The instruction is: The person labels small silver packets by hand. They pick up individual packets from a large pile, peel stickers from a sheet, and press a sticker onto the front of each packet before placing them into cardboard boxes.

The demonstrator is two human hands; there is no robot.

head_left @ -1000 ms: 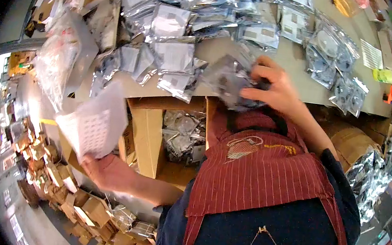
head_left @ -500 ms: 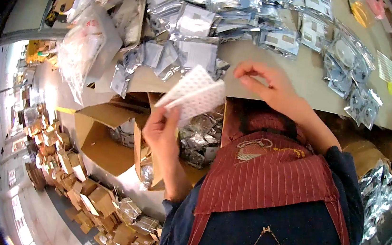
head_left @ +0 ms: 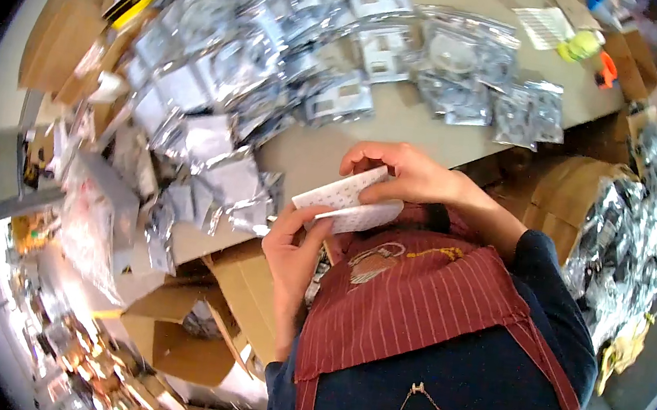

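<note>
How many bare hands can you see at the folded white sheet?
2: the left hand at the left end of the white sheet, and the right hand at its right end. No others seem hidden there.

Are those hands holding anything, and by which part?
Yes: a folded white patterned sheet. The left hand pinches its left end; the right hand grips its right end.

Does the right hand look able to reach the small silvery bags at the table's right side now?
Probably yes: the bare tabletop between the right hand and the small silvery bags leaves the way free, though that hand would likely first have to release the white dotted sheet.
</note>
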